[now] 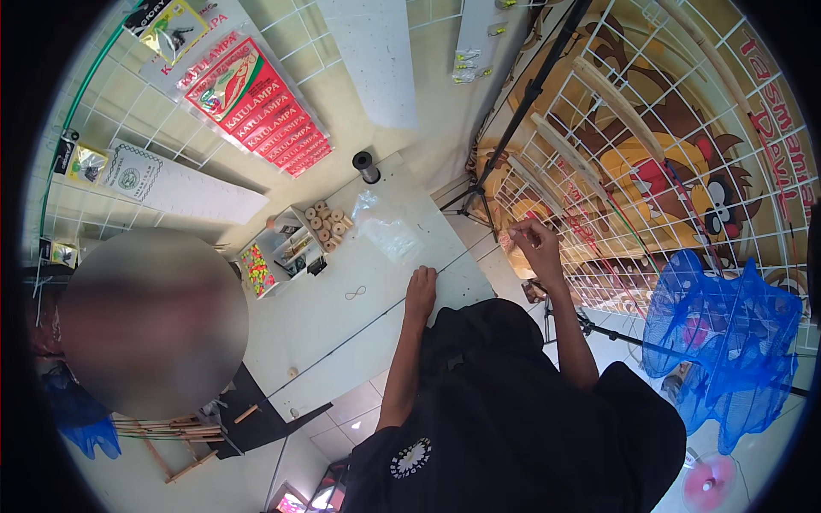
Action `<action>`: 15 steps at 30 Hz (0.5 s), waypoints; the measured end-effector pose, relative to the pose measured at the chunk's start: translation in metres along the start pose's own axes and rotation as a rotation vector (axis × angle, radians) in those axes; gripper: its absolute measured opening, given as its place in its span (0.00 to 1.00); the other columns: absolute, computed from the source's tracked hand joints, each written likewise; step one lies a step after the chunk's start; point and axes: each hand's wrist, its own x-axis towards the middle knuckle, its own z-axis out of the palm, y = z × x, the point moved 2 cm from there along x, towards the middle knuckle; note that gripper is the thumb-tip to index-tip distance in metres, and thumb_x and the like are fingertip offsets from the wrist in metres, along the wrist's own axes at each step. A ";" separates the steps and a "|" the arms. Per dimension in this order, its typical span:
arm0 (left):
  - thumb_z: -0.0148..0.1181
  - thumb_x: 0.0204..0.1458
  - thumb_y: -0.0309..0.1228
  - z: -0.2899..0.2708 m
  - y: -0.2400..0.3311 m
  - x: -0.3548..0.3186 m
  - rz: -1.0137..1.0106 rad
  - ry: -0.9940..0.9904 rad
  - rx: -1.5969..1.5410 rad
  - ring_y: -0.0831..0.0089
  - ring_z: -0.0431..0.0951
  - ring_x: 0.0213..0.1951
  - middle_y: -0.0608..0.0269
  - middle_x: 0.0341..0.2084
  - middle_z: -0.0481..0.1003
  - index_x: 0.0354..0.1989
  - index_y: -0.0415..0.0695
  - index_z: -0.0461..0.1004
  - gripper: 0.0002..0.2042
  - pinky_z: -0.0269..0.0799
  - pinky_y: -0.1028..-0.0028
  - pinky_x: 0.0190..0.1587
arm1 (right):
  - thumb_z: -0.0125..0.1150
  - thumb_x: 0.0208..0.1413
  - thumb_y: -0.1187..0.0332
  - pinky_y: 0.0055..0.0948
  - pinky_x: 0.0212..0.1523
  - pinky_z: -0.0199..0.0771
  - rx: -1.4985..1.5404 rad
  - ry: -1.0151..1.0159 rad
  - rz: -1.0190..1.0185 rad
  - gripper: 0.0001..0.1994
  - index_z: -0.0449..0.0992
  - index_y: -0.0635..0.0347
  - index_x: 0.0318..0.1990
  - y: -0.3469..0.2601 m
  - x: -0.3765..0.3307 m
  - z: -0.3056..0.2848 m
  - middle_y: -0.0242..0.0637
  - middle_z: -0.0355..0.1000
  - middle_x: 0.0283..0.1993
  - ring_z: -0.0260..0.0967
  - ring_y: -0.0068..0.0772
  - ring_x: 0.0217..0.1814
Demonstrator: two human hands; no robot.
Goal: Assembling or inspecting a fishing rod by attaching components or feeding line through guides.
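Observation:
My left hand (420, 293) rests at the table's near edge with its fingers curled together. Whatever it may hold is hidden. Just beyond it lies a clear plastic bag (400, 244) on the white table (338, 329). My right hand (537, 250) is raised past the table's right side, thumb and fingertips brought together in a pinch. Anything between those fingertips is too small to make out. A thin cord loop (355, 293), twisted like a figure eight, lies left of my left hand.
Wooden rings (329, 224), a box of bright beads (256, 272) and a dark cylinder (366, 167) stand along the table's back. Left is a blurred person (154, 321). A wire grid (599, 184), a black tripod (479, 192) and blue netting (723, 342) stand at right.

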 end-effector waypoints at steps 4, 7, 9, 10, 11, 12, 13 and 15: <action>0.49 0.56 0.25 -0.006 0.005 0.005 -0.052 -0.011 -0.047 0.55 0.70 0.39 0.52 0.34 0.68 0.37 0.39 0.67 0.04 0.69 0.61 0.40 | 0.64 0.55 0.68 0.19 0.26 0.51 0.037 -0.003 0.022 0.06 0.79 0.61 0.34 0.002 -0.001 0.002 0.21 0.68 0.24 0.51 0.11 0.25; 0.50 0.56 0.26 -0.010 0.004 0.006 -0.128 -0.021 -0.117 0.56 0.71 0.39 0.52 0.33 0.69 0.36 0.40 0.68 0.04 0.68 0.61 0.40 | 0.64 0.55 0.68 0.19 0.28 0.53 0.016 -0.020 0.036 0.06 0.79 0.61 0.35 0.003 -0.001 0.008 0.22 0.69 0.24 0.52 0.12 0.25; 0.52 0.56 0.28 -0.014 0.002 0.003 -0.155 0.002 -0.126 0.56 0.71 0.38 0.53 0.33 0.69 0.37 0.41 0.69 0.05 0.68 0.61 0.40 | 0.64 0.55 0.68 0.19 0.29 0.55 0.007 -0.029 0.030 0.06 0.79 0.61 0.35 0.005 -0.001 0.012 0.23 0.70 0.25 0.53 0.13 0.25; 0.55 0.55 0.29 -0.016 0.003 0.003 -0.170 0.020 -0.140 0.56 0.71 0.38 0.55 0.32 0.70 0.37 0.42 0.70 0.06 0.67 0.60 0.40 | 0.64 0.55 0.68 0.21 0.29 0.57 -0.048 -0.050 -0.006 0.07 0.79 0.61 0.35 0.008 -0.001 0.013 0.25 0.72 0.26 0.56 0.16 0.26; 0.55 0.55 0.29 -0.018 0.005 0.003 -0.171 0.019 -0.140 0.56 0.71 0.38 0.55 0.32 0.70 0.37 0.42 0.70 0.06 0.67 0.60 0.40 | 0.64 0.54 0.67 0.22 0.30 0.59 -0.104 -0.071 -0.042 0.07 0.79 0.62 0.35 0.011 -0.001 0.015 0.28 0.74 0.27 0.59 0.18 0.26; 0.57 0.53 0.30 -0.021 0.007 0.002 -0.136 0.049 -0.173 0.57 0.71 0.38 0.56 0.31 0.70 0.37 0.43 0.71 0.07 0.67 0.61 0.40 | 0.64 0.54 0.67 0.22 0.30 0.59 -0.104 -0.070 -0.041 0.07 0.79 0.62 0.35 0.015 -0.001 0.017 0.28 0.74 0.27 0.59 0.18 0.26; 0.59 0.52 0.31 -0.022 0.006 0.000 -0.102 0.082 -0.204 0.57 0.71 0.37 0.57 0.31 0.71 0.37 0.44 0.72 0.08 0.66 0.61 0.40 | 0.65 0.54 0.67 0.23 0.32 0.61 -0.153 -0.112 -0.066 0.08 0.79 0.62 0.36 0.017 -0.001 0.021 0.30 0.75 0.28 0.63 0.20 0.28; 0.60 0.51 0.32 -0.019 0.002 0.000 -0.104 0.074 -0.196 0.58 0.71 0.38 0.58 0.32 0.71 0.37 0.44 0.73 0.08 0.66 0.62 0.40 | 0.65 0.54 0.67 0.24 0.37 0.66 -0.168 -0.145 -0.062 0.08 0.79 0.62 0.35 0.022 -0.002 0.032 0.36 0.77 0.30 0.73 0.26 0.34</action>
